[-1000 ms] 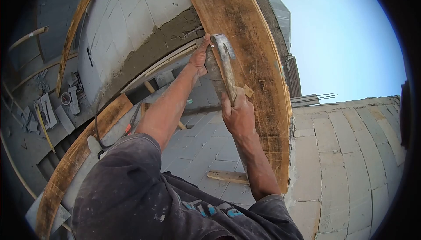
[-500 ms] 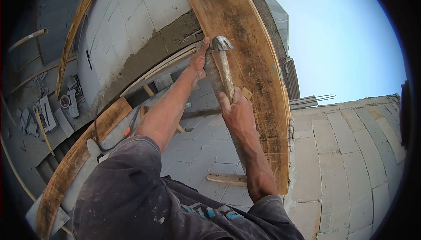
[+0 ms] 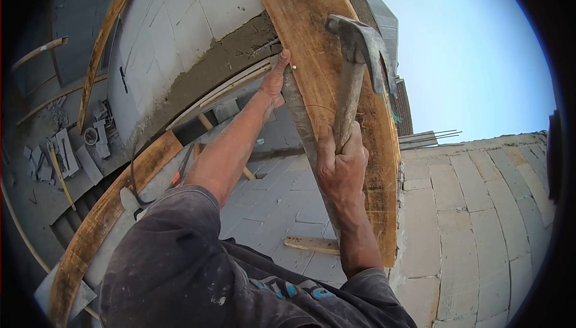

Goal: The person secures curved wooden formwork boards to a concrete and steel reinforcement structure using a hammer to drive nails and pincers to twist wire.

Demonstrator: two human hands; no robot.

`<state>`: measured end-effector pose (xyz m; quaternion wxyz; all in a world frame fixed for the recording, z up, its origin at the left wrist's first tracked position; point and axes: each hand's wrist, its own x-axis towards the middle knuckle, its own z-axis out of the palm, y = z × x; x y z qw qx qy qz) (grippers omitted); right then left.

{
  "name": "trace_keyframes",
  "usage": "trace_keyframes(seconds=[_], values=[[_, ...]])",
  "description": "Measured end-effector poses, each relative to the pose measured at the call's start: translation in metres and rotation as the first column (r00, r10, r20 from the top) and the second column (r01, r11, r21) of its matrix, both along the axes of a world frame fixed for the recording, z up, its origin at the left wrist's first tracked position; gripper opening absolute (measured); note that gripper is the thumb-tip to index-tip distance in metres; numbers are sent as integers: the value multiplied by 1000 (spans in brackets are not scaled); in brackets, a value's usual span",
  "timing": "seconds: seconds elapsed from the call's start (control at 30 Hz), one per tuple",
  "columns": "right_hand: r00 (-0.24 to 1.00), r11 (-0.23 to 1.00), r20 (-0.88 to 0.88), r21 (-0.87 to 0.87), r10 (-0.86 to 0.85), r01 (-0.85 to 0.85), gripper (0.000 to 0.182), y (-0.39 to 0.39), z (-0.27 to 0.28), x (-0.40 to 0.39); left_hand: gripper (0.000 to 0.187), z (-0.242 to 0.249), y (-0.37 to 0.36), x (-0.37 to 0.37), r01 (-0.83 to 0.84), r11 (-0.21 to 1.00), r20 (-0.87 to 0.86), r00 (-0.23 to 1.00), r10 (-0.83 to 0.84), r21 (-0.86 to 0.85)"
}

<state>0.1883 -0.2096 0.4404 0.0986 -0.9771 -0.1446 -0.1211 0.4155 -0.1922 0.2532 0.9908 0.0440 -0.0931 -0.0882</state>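
My right hand [image 3: 343,163] is closed around the wooden handle of a claw hammer [image 3: 349,91]. The hammer's metal head is raised above the face of a wide brown wooden board [image 3: 318,34]. My left hand [image 3: 276,82] grips the left edge of this board, along a greyish strip of wood [image 3: 296,109]; its thumb points up and the other fingers are partly hidden behind the edge. Close to the left thumb, a small bright nail head [image 3: 294,67] shows on the board.
A pale block wall [image 3: 186,10] with a wet mortar band [image 3: 216,58] is on the left. Another block wall [image 3: 468,220] rises at right. Far below lie block scraps [image 3: 39,163] and a bucket [image 3: 90,137]. A second plank [image 3: 114,220] runs at lower left.
The hammer has lifted away from the spot beside my left thumb, up and to the right, uncovering the nail head. My left hand has stayed on the board's edge.
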Motion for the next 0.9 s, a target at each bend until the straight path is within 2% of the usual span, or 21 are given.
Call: trace_keyframes(seconds=[0.07, 0.1, 0.17, 0.2, 0.23, 0.3, 0.37, 0.4, 0.47, 0.5, 0.6, 0.63, 0.73, 0.77, 0.83, 0.87, 0.9], values=[[997, 999, 62, 18, 36, -37, 33, -14, -19, 8, 116, 2, 2, -3, 30, 1000, 21, 999, -30, -5], [979, 959, -84, -230, -187, 163, 33, -15, -21, 23, 116, 1, 4, -2, 53, 998, 53, 997, -52, -20], [971, 945, -110, -278, -210, 173, 33, -25, -21, 20, 114, 10, 15, -13, 87, 996, 88, 992, -86, -2], [974, 939, -121, -310, -193, 148, 33, -23, -17, 31, 114, 17, 25, -9, 35, 999, 101, 994, -33, -17], [981, 953, -104, -274, -166, 132, 34, -12, -7, 23, 114, 17, 19, -19, 27, 999, 95, 995, -25, -24], [995, 994, -66, -91, -72, 66, 36, 7, 8, 9, 115, 9, 10, -8, -21, 999, 82, 996, 24, -40], [999, 997, 8, 75, -31, 30, 38, 2, -1, 0, 117, -5, -2, 4, 27, 1000, 12, 1000, -27, -11], [996, 995, -36, -61, -86, 83, 37, -12, -13, 11, 118, -10, -5, 8, 46, 999, -17, 999, -46, 1], [975, 929, -95, -334, -201, 158, 35, -33, -30, 39, 120, 2, 8, -5, 77, 996, 72, 995, -74, -37], [965, 939, -110, -281, -237, 198, 33, -32, -23, 37, 121, 11, 15, -13, 97, 994, 123, 988, -90, -50], [991, 984, -61, -140, -116, 106, 32, -12, -4, 18, 120, 17, 19, -21, 37, 999, 75, 997, -35, -21], [996, 997, -42, -3, -79, 79, 31, 1, 1, 6, 116, 18, 17, -17, -41, 998, 93, 995, 45, -42], [997, 998, 78, 57, -10, 6, 31, -17, -25, 12, 116, 6, 7, -7, 43, 999, 56, 998, -41, -32], [985, 974, -49, -169, -163, 153, 30, -24, -31, 25, 117, 6, 9, -9, 61, 998, 69, 996, -60, -21], [941, 947, -177, -199, -288, 252, 31, -24, -22, 23, 119, 8, 16, -12, 100, 995, 104, 989, -101, 11], [916, 936, -237, -225, -322, 271, 32, -18, -14, 31, 119, 13, 24, -6, 51, 999, 110, 993, -51, -4], [969, 964, -146, -211, -197, 164, 35, -15, -8, 24, 119, 12, 16, -16, 49, 999, 99, 994, -48, -11]])
